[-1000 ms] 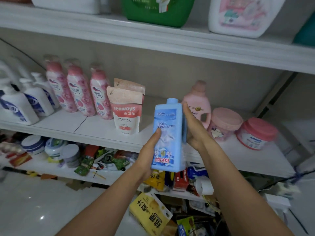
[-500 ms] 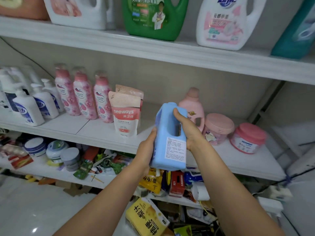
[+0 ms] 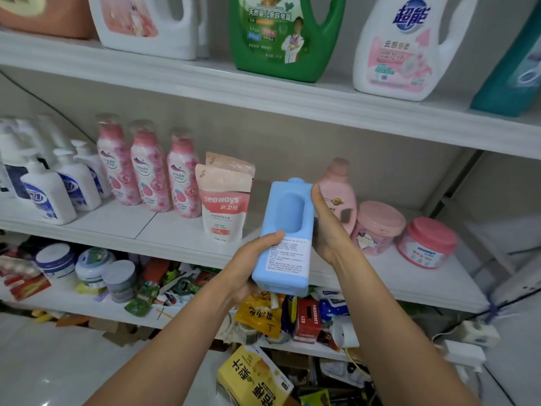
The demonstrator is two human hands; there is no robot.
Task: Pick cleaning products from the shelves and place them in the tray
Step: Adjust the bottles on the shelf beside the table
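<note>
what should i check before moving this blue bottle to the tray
1. Grip: left hand and right hand both hold the blue bottle: ok.
2. Bottle lifted off the shelf: ok.
3. Its cap is on: ok.
4. Bottle near upright: ok.
5. The tray in sight: not ok, the view does not show it.
6. Right hand clear of the pink bottle behind: cannot tell.

pouch: seaways | white jug: 超能 | red box: LIGHTERS | pink tub: seaways
</note>
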